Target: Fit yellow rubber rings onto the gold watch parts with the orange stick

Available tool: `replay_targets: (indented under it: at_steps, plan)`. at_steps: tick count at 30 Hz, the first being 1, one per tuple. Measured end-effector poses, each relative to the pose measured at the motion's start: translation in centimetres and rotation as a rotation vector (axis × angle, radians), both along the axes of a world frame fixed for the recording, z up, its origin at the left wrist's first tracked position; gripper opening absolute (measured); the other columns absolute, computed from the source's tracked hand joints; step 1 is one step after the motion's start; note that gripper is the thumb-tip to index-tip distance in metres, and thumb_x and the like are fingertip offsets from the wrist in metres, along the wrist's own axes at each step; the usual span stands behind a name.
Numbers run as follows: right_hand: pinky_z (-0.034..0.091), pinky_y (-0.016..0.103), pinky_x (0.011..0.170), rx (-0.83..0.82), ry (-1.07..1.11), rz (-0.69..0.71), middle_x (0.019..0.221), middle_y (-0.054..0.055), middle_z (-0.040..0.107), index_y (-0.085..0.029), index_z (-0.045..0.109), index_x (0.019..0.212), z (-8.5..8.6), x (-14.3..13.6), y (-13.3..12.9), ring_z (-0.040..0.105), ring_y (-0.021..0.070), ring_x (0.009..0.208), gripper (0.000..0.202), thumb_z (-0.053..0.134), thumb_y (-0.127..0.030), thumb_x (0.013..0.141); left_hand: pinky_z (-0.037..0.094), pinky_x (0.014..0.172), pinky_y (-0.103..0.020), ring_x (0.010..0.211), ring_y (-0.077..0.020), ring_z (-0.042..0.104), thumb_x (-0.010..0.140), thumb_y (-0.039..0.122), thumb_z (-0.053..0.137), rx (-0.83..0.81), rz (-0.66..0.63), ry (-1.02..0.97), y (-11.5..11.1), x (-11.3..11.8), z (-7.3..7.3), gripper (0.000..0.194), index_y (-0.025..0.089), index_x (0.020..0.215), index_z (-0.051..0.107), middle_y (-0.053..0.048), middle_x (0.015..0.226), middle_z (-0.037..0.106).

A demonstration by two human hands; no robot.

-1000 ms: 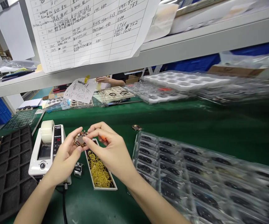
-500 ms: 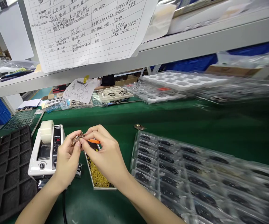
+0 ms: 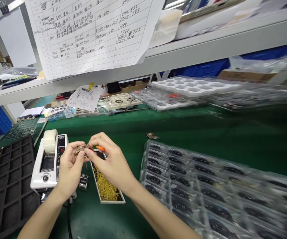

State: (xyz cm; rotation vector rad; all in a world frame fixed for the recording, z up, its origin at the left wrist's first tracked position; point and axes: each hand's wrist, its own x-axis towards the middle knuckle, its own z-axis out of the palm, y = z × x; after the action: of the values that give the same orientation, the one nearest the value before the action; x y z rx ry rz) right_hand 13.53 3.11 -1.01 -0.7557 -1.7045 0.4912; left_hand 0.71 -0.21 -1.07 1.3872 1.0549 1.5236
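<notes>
Left of centre, a round part (image 3: 81,150) is pinched between the closed fingertips of the left hand (image 3: 69,169) and right hand (image 3: 113,162) — an orange item (image 3: 100,148) seemingly tucked in the latter. Handling appears unfinished; near centre, a second part (image 3: 152,136) lies unheld — whether finished cannot be told.

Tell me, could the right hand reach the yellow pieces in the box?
Probably yes: the box is open and many yellow pieces lie uncovered near the right hand, though it's busy with a small round part.
</notes>
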Motion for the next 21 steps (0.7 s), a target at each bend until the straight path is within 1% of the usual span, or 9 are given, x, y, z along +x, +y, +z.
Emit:
replay_targets:
  at_steps: [2,4,7,9,11,13,14,17,21]
  plan:
    - [0.044,0.025,0.059,0.015,-0.025,0.01,0.077,0.001,0.055,-0.021,0.05,0.072,0.1,0.2,0.2,0.056,0.014,0.069,0.016,0.054,-0.015,0.086,0.057,0.075,-0.029,0.084,-0.0172,0.066,0.089,0.034,0.058,0.003,-0.037,0.075,0.3,-0.5,0.1,0.018,0.017,0.096,0.061,-0.006,0.094,0.067]
    - [0.043,0.025,0.057,0.066,-0.093,-0.028,0.075,0.001,0.057,-0.021,0.049,0.073,0.1,0.4,0.3,0.056,0.014,0.067,0.016,0.052,-0.012,0.086,0.054,0.074,-0.027,0.081,-0.0165,0.063,0.089,0.027,0.056,0.046,-0.034,0.236,0.6,-1.1,0.5,0.013,0.017,0.087,0.063,-0.004,0.087,0.065]
    - [0.041,0.026,0.055,0.281,-0.234,-0.158,0.076,0.003,0.06,-0.02,0.052,0.075,-0.1,0.0,-0.1,0.056,0.0161,0.069,0.014,0.051,-0.009,0.085,0.046,0.066,-0.025,0.073,-0.0157,0.057,0.081,0.016,0.06,0.163,0.072,0.528,0.8,-1.9,1.2,0.009,0.017,0.075,0.067,-0.003,0.077,0.061]
    - [0.04,0.027,0.054,0.469,-0.273,-0.281,0.075,0.005,0.062,-0.019,0.056,0.077,-0.4,-0.5,-0.7,0.054,0.0166,0.067,0.015,0.051,-0.008,0.085,0.041,0.061,-0.024,0.066,-0.0144,0.052,0.075,0.012,0.06,0.171,0.131,0.593,0.8,-2.0,1.4,0.01,0.018,0.069,0.066,-0.001,0.07,0.059]
    - [0.04,0.027,0.055,0.631,-0.256,-0.374,0.076,0.006,0.064,-0.018,0.06,0.08,-0.7,-1.1,-1.3,0.052,0.016,0.065,0.015,0.053,-0.006,0.084,0.04,0.059,-0.024,0.063,-0.0136,0.052,0.072,0.012,0.061,0.09,0.131,0.484,0.8,-1.7,1.4,0.008,0.017,0.067,0.064,0.001,0.065,0.059]
    - [0.042,0.026,0.057,0.747,-0.241,-0.405,0.08,0.006,0.067,-0.019,0.063,0.084,-1.0,-1.4,-1.8,0.051,0.0151,0.064,0.017,0.056,-0.004,0.083,0.042,0.06,-0.023,0.063,-0.0133,0.055,0.068,0.014,0.064,-0.012,0.098,0.287,0.7,-1.4,1.3,0.005,0.017,0.067,0.061,0.001,0.064,0.061]
    - [0.042,0.026,0.058,0.779,-0.239,-0.412,0.082,0.005,0.068,-0.02,0.064,0.086,-1.0,-1.4,-1.8,0.051,0.0148,0.063,0.017,0.057,-0.005,0.083,0.043,0.059,-0.022,0.062,-0.0127,0.056,0.067,0.016,0.067,-0.053,0.08,0.192,0.7,-1.2,1.3,0.008,0.017,0.068,0.059,0.002,0.063,0.062]
    - [0.042,0.028,0.056,0.761,-0.233,-0.45,0.087,0.007,0.07,-0.022,0.066,0.087,-0.9,-1.0,-1.3,0.051,0.0151,0.062,0.015,0.058,-0.009,0.085,0.045,0.052,-0.02,0.054,-0.0099,0.055,0.067,0.025,0.074,-0.111,0.032,0.029,0.3,-1.0,1.6,0.019,0.016,0.073,0.058,0.003,0.059,0.06]
    - [0.043,0.028,0.054,0.686,-0.194,-0.444,0.086,0.008,0.071,-0.022,0.066,0.085,-0.4,-0.3,-0.3,0.054,0.0149,0.06,0.013,0.059,-0.011,0.085,0.054,0.054,-0.022,0.057,-0.0118,0.061,0.073,0.038,0.074,-0.113,-0.003,-0.018,-0.5,-0.7,2.0,0.031,0.015,0.091,0.063,0.001,0.065,0.066]
